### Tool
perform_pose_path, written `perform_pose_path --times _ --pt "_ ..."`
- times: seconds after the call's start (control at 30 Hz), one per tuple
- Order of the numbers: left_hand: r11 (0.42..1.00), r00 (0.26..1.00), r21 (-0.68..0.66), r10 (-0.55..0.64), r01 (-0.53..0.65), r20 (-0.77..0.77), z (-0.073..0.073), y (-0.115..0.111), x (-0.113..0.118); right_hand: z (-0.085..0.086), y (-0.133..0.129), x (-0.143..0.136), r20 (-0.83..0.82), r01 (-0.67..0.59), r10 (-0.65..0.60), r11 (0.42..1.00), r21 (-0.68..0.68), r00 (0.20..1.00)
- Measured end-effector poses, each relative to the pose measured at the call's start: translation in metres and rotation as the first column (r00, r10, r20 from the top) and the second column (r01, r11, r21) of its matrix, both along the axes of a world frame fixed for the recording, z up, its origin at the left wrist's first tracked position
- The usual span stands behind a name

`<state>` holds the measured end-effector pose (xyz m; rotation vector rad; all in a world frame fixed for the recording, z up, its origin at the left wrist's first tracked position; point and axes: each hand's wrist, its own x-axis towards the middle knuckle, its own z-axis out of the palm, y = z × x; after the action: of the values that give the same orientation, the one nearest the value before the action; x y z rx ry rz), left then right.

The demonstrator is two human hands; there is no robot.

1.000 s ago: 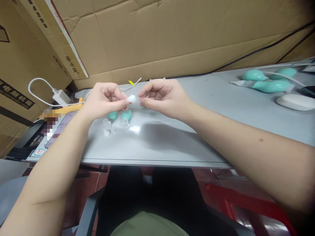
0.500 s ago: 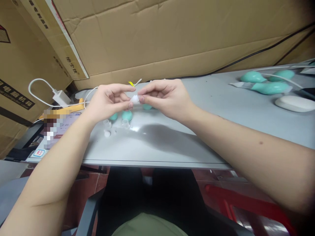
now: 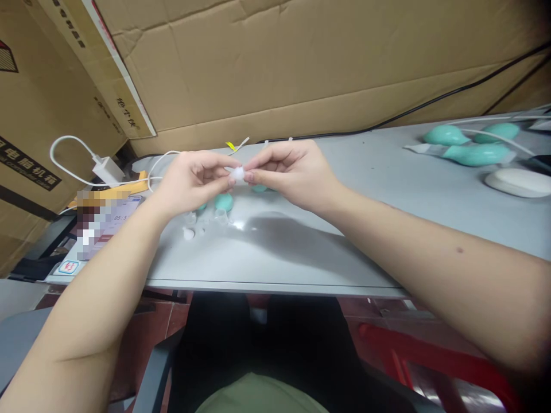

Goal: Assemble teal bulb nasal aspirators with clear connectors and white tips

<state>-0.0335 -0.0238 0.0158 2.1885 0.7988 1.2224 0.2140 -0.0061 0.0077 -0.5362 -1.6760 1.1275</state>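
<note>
Between my two hands, above the grey table (image 3: 275, 252), is a small white translucent plastic piece (image 3: 238, 174). My left hand (image 3: 196, 178) pinches its left side between thumb and fingers. My right hand (image 3: 293, 169) grips its right side the same way. Fingers cover much of it, so its exact kind does not show. Below the hands lie a mint-green rounded bulb (image 3: 224, 202) and another green bulb (image 3: 259, 187), both partly hidden. A clear plastic cup-like piece (image 3: 222, 217) and a small white round piece (image 3: 189, 233) sit nearer the table's front edge.
Several mint-green bulbs (image 3: 477, 154) lie at the right, beside a white computer mouse (image 3: 519, 182). A phone (image 3: 114, 223), a white charger (image 3: 108, 170) and its cable are at the left. Cardboard (image 3: 301, 63) stands behind the table; a red stool (image 3: 430, 355) is below right.
Both hands stay nearly in place with the white plastic piece between them. The fingers have shifted slightly around it, and the view has moved a little.
</note>
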Motion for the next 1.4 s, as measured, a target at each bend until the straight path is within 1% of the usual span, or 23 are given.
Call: perform_pose_path --times 0.13,0.27,0.33,0.47,0.53,0.67,0.8,0.9,1.0,1.1,1.17,1.27,1.4 --pt "1.000 1.000 -0.017 -0.019 0.019 -0.006 0.000 0.000 -0.002 0.003 0.001 0.003 0.064 -0.059 0.059 0.998 -0.017 0.996" --pt "1.000 1.000 -0.014 -0.004 0.004 -0.027 0.000 0.001 -0.001 0.005 0.001 0.004 0.050 -0.050 0.053 0.997 -0.066 0.997" --pt "1.000 0.998 0.026 0.018 -0.017 -0.054 0.001 0.001 -0.001 0.004 0.000 0.003 0.039 -0.042 0.046 0.995 -0.094 0.998" --pt "0.985 0.993 0.160 0.080 -0.065 -0.083 0.002 -0.001 -0.001 0.002 -0.001 0.000 0.024 -0.052 0.055 0.991 -0.123 0.998" --pt "0.976 0.989 0.202 0.105 -0.083 -0.102 0.003 -0.003 -0.001 0.002 -0.001 0.001 0.022 -0.059 0.063 0.991 -0.122 0.998" --pt "0.969 0.986 0.231 0.122 -0.093 -0.114 0.005 -0.005 -0.001 0.002 0.000 0.003 0.013 -0.081 0.083 0.990 -0.116 0.996" --pt "0.965 0.988 0.253 0.096 -0.063 -0.119 0.004 -0.004 -0.001 0.001 0.004 0.004 0.013 -0.111 0.113 0.992 -0.066 0.994" --pt "0.959 0.987 0.281 0.088 -0.048 -0.132 0.003 -0.002 -0.001 0.000 0.006 0.005 0.033 -0.110 0.111 0.994 -0.027 0.993" --pt "0.943 0.989 0.332 0.084 -0.038 -0.125 0.001 0.000 0.000 -0.001 0.008 0.006 0.024 -0.125 0.126 0.992 -0.024 0.992" --pt "0.926 0.995 0.378 0.029 0.010 -0.097 0.000 0.002 0.001 -0.002 0.009 0.006 0.006 -0.164 0.164 0.985 -0.056 0.986" --pt "0.927 0.996 0.375 0.007 0.028 -0.092 0.001 0.001 0.003 -0.003 0.010 0.006 -0.006 -0.186 0.187 0.977 -0.099 0.982" --pt "0.935 0.995 0.354 0.023 0.013 -0.098 0.002 0.000 0.005 -0.003 0.012 0.006 -0.026 -0.232 0.231 0.959 -0.163 0.973" --pt "0.937 0.988 0.349 0.054 0.000 -0.145 0.003 -0.001 0.005 -0.006 0.014 0.007 -0.024 -0.275 0.276 0.942 -0.193 0.961"
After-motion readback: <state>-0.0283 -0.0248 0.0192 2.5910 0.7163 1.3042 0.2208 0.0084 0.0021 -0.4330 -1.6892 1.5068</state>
